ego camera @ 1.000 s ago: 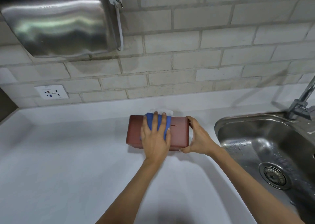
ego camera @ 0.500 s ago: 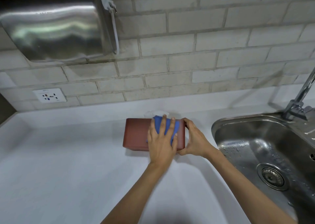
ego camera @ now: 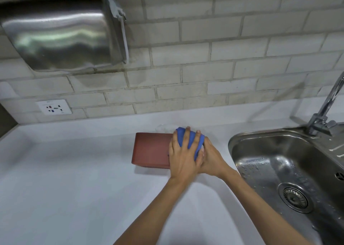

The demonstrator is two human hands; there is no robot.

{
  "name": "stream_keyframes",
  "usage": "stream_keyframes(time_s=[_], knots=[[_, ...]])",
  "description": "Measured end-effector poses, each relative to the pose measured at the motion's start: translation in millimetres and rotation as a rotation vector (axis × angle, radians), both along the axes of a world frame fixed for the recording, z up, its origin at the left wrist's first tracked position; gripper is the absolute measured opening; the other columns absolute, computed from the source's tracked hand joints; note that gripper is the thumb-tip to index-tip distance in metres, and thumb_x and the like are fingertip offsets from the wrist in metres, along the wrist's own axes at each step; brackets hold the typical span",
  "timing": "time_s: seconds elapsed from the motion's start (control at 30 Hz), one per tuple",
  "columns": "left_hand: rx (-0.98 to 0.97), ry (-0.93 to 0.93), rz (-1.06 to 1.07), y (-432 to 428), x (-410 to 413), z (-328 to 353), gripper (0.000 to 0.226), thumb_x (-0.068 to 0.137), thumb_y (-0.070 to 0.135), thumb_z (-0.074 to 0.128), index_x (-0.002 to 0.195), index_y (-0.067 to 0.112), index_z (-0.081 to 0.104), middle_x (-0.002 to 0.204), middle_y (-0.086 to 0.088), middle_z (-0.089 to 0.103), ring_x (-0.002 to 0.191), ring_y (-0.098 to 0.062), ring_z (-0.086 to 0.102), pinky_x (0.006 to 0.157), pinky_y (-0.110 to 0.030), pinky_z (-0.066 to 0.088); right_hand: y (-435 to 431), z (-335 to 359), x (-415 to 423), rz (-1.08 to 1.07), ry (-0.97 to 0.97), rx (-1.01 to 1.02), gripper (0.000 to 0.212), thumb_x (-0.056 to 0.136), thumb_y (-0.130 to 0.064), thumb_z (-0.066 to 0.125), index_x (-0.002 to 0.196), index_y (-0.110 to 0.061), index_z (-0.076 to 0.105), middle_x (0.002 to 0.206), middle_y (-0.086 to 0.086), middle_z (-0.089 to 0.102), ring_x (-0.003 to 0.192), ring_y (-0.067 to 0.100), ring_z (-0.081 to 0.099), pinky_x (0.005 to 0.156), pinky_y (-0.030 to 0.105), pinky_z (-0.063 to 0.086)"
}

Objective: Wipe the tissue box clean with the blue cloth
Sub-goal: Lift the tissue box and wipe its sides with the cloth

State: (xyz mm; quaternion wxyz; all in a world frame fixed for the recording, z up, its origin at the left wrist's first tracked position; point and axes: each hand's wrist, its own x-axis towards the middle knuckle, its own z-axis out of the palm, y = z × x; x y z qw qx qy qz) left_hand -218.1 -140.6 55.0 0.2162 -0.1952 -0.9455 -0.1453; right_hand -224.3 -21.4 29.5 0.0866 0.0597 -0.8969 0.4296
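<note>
A reddish-brown tissue box [ego camera: 151, 149] lies flat on the white counter, close to the back wall. My left hand [ego camera: 183, 156] presses a bunched blue cloth [ego camera: 191, 139] down on the right end of the box top, fingers spread over it. My right hand [ego camera: 212, 158] grips the box's right end, partly tucked under my left hand. The right part of the box is hidden by both hands. A bit of white tissue [ego camera: 164, 127] shows faintly behind the box.
A steel sink [ego camera: 275, 162] with a drain [ego camera: 295, 197] lies right of the box, a tap [ego camera: 323, 112] at its back. A steel hand dryer [ego camera: 57, 34] hangs on the brick wall at upper left, a socket [ego camera: 54, 106] below it. White counter [ego camera: 65, 179] spreads left and front.
My left hand has slid the blue cloth rightward along the box top, from its middle to its right end, now overlapping my right hand. The box has stayed in place.
</note>
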Motion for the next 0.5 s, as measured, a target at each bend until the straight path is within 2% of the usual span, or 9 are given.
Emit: stream_keyframes(time_s=[0.07,0.17,0.27,0.33,0.43,0.5], knots=[[-0.061,-0.009,-0.048,-7.4,13.2,-10.2,0.051,0.085,0.041,0.038,0.130,0.025,0.057,0.136,-0.006,0.058,0.122,-0.038,0.055,0.096,-0.046,0.049,1.2,-1.0,1.2,0.003,0.008,-0.010,0.087,0.051,-0.032,0.075,0.129,-0.016,0.039,0.118,-0.008,0.046,0.104,0.010,0.053,0.081,0.015,0.042],[-0.107,0.027,-0.079,-39.8,20.1,-29.0,0.051,0.085,0.040,0.041,0.131,0.023,0.056,0.136,-0.009,0.058,0.122,-0.040,0.055,0.093,-0.050,0.049,4.2,-2.0,2.4,0.031,0.003,0.004,0.106,0.047,-0.023,0.083,0.137,-0.010,0.030,0.127,-0.002,0.043,0.113,0.015,0.050,0.094,0.029,0.045],[0.016,0.066,0.051,-84.0,9.4,-37.9,0.051,0.087,0.035,0.041,0.131,0.014,0.057,0.137,-0.017,0.055,0.122,-0.046,0.051,0.099,-0.054,0.045,3.6,-1.2,3.4,0.039,0.007,0.026,0.106,0.045,-0.024,0.084,0.135,-0.013,0.030,0.122,-0.003,0.043,0.112,0.017,0.049,0.094,0.032,0.045],[0.148,0.044,0.194,-108.9,-6.4,-32.1,0.054,0.090,0.034,0.037,0.134,0.010,0.053,0.141,-0.021,0.049,0.125,-0.046,0.047,0.105,-0.051,0.041,2.9,-0.8,3.3,0.035,-0.007,0.023,0.106,0.045,-0.023,0.084,0.135,-0.015,0.029,0.122,-0.004,0.042,0.112,0.017,0.048,0.093,0.032,0.045],[0.396,-0.038,0.388,-107.7,-24.2,-16.6,0.048,0.095,0.030,0.042,0.141,0.016,0.043,0.149,-0.018,0.039,0.129,-0.043,0.040,0.102,-0.050,0.042,2.3,-2.4,3.2,0.028,-0.008,0.016,0.107,0.046,-0.025,0.084,0.136,-0.017,0.027,0.123,-0.005,0.041,0.113,0.017,0.047,0.093,0.029,0.045],[0.377,-0.012,0.402,-86.5,-23.7,-8.9,0.046,0.096,0.028,0.041,0.140,0.017,0.046,0.148,-0.018,0.041,0.127,-0.044,0.042,0.101,-0.051,0.042,1.6,-3.0,2.5,0.020,-0.008,0.016,0.109,0.045,-0.026,0.083,0.137,-0.017,0.025,0.124,-0.006,0.040,0.113,0.016,0.047,0.092,0.028,0.044]])
